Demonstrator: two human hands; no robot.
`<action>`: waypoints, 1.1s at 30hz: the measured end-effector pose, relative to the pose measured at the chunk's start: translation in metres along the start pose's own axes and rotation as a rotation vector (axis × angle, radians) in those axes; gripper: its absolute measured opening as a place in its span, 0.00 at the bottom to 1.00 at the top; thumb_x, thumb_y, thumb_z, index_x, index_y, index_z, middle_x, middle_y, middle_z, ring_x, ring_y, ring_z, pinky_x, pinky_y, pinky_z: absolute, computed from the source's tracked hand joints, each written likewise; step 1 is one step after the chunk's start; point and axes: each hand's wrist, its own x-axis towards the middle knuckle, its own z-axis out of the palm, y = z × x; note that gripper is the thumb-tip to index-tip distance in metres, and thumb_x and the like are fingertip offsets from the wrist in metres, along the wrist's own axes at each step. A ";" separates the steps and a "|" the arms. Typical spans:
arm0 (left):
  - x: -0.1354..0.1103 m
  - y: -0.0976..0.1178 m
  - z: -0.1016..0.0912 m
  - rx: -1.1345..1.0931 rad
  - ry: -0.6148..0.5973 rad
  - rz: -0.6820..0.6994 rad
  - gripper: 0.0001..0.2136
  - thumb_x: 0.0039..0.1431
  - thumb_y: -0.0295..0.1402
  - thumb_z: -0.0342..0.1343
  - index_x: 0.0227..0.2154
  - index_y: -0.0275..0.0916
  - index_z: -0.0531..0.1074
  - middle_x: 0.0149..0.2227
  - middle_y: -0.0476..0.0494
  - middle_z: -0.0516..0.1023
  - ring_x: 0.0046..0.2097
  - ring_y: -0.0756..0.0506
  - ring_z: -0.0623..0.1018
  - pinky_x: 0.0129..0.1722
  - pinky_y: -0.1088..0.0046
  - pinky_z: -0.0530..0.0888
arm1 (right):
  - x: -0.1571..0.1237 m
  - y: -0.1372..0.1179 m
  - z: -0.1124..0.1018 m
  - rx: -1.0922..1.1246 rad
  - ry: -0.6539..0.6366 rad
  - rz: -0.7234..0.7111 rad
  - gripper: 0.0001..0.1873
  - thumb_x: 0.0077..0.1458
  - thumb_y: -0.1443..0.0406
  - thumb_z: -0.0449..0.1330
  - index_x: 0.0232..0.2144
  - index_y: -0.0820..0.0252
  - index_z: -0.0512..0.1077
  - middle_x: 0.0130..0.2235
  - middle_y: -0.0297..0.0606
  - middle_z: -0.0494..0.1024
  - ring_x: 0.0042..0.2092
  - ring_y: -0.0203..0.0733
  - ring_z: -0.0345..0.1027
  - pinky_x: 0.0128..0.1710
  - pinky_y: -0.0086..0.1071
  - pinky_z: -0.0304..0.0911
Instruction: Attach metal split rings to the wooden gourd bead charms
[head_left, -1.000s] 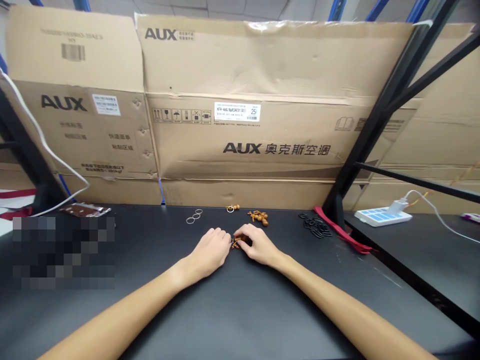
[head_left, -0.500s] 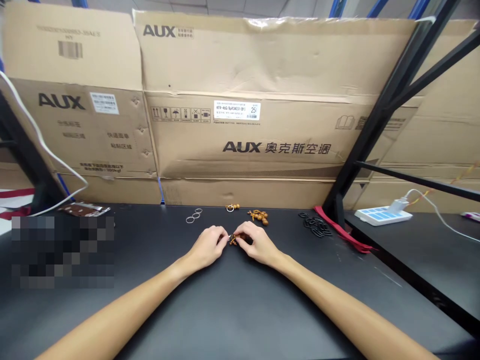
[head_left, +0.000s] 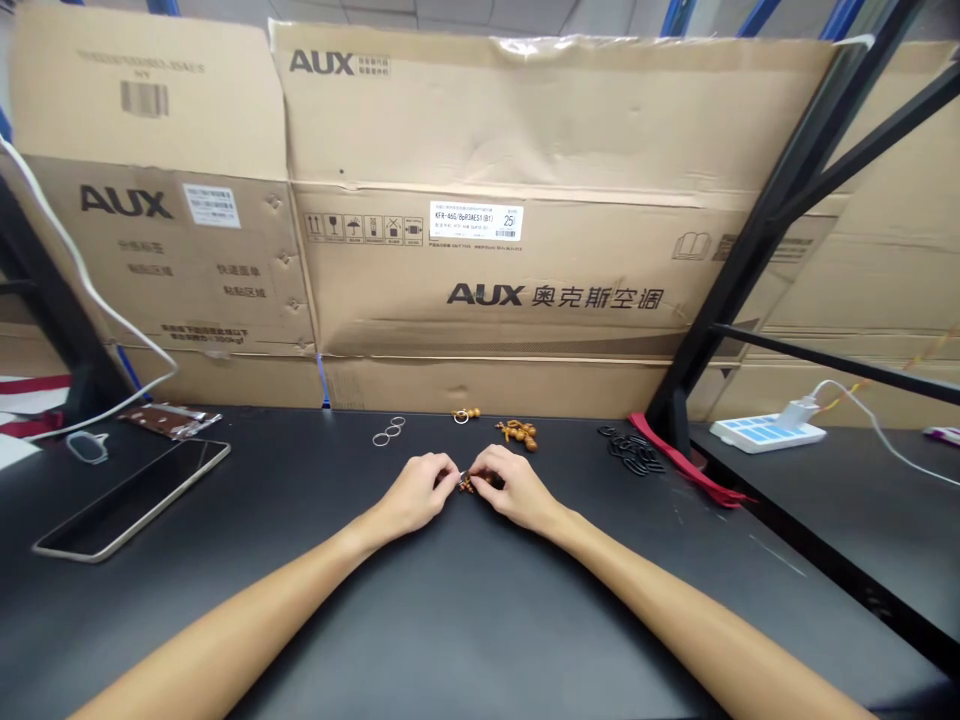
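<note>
My left hand [head_left: 422, 492] is closed in a pinch on a small metal key ring [head_left: 462, 478], of which only a sliver shows. My right hand [head_left: 511, 487] pinches the cord of a brown beaded pendant [head_left: 466, 487], mostly hidden by the fingers. The two hands meet just above the black table [head_left: 480, 610], fingertips nearly touching. Behind them lie several loose key rings [head_left: 382, 439], a wooden bead pendant with a ring [head_left: 471, 413], and a small pile of brown gourd-like bead pendants [head_left: 519, 434].
Black oval links [head_left: 634, 452] lie to the right beside a red strap [head_left: 690, 465]. A phone [head_left: 135, 500] and a plastic packet [head_left: 171, 419] are on the left. Cardboard boxes [head_left: 480, 330] wall off the back. A white power strip [head_left: 766, 431] stands beyond the black rack post [head_left: 739, 260].
Both hands stay in nearly the same spot, with slight finger movement at the ring and pendant. The phone at left, blurred out before, now shows plainly.
</note>
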 end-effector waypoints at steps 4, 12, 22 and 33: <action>0.001 -0.001 -0.001 -0.048 -0.017 0.027 0.10 0.63 0.34 0.46 0.29 0.39 0.70 0.31 0.47 0.75 0.35 0.47 0.73 0.37 0.72 0.68 | 0.000 0.003 0.002 -0.059 -0.015 0.015 0.02 0.54 0.69 0.58 0.32 0.58 0.71 0.32 0.37 0.72 0.35 0.39 0.66 0.36 0.33 0.64; 0.002 -0.004 -0.001 -0.043 -0.066 0.130 0.09 0.64 0.33 0.47 0.30 0.39 0.70 0.36 0.45 0.73 0.39 0.46 0.72 0.43 0.69 0.69 | 0.000 0.003 0.001 -0.069 -0.049 0.009 0.04 0.57 0.68 0.57 0.32 0.58 0.72 0.32 0.36 0.71 0.35 0.38 0.65 0.36 0.32 0.64; -0.002 0.000 -0.001 -0.039 -0.087 0.122 0.10 0.61 0.39 0.53 0.28 0.39 0.70 0.39 0.44 0.72 0.43 0.45 0.72 0.48 0.66 0.69 | -0.001 -0.006 0.000 -0.132 -0.065 -0.081 0.04 0.56 0.70 0.57 0.32 0.58 0.70 0.32 0.36 0.71 0.35 0.39 0.63 0.36 0.33 0.62; 0.000 -0.001 -0.003 -0.028 -0.087 0.127 0.06 0.60 0.31 0.53 0.29 0.40 0.71 0.41 0.45 0.72 0.44 0.46 0.72 0.48 0.67 0.68 | -0.001 0.004 -0.003 -0.149 -0.096 -0.011 0.02 0.56 0.66 0.58 0.33 0.58 0.71 0.33 0.37 0.72 0.36 0.40 0.65 0.38 0.33 0.63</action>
